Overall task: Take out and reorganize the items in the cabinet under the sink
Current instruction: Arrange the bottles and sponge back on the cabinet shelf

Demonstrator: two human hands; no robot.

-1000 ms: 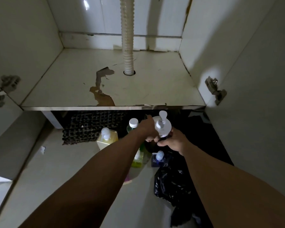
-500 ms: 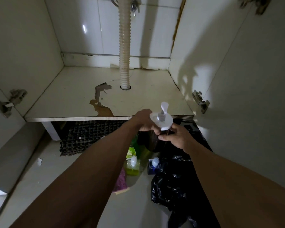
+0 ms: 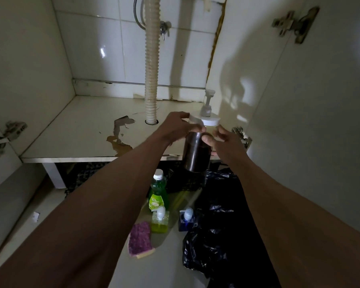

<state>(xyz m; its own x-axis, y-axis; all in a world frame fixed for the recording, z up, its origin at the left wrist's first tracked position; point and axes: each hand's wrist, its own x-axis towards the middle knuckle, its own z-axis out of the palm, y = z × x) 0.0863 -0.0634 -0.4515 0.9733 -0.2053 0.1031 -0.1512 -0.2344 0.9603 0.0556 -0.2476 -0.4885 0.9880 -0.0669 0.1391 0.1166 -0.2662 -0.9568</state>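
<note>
A dark pump bottle [image 3: 196,154] with a white lid and pump head hangs in the air at the front right edge of the cabinet floor [image 3: 87,129]. My left hand [image 3: 177,125] grips it just under the lid from the left. My right hand [image 3: 222,138] holds its upper body from the right. On the tiled floor below stand a green dish-soap bottle [image 3: 157,192], a small yellow pump bottle [image 3: 160,222] and a small blue pump bottle [image 3: 186,220]. A purple sponge [image 3: 139,240] lies beside them.
A ribbed drain hose [image 3: 151,65] runs down through a hole in the cabinet floor, whose laminate is peeled near the front. A black plastic bag [image 3: 222,235] lies on the floor at right. The open door [image 3: 320,132] stands at right; a dark mat [image 3: 79,177] lies under the cabinet.
Both hands have raised the dark pump bottle from floor level up to the cabinet's front edge. The view has tilted up, showing more of the back wall and hose.
</note>
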